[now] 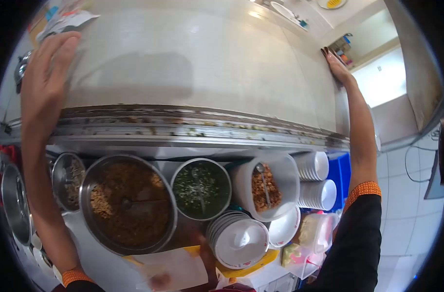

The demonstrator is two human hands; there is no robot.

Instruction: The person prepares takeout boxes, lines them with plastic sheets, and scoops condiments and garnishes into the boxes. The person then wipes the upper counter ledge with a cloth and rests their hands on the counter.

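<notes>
My left hand (47,78) is at the left edge of a wide pale panel (222,63), fingers stretched out and slightly apart. Over at the far right edge, my right hand (337,68) rests with its fingers extended along the border; its underside is hidden. A metal rail with grooves (197,131) runs along the panel's near side, with food crumbs in it. Under my left forearm are a steel bowl (68,182) and a large steel pot (85,224) of brown food with chopped nuts.
Beside the pot stand a steel pot of chopped greens (196,187) and a clear tub (290,194) with a spoon in reddish-brown bits. Stacked bowls (241,243), white cups (319,194), a blue crate (340,173) and a paper sheet (175,272) lie nearby.
</notes>
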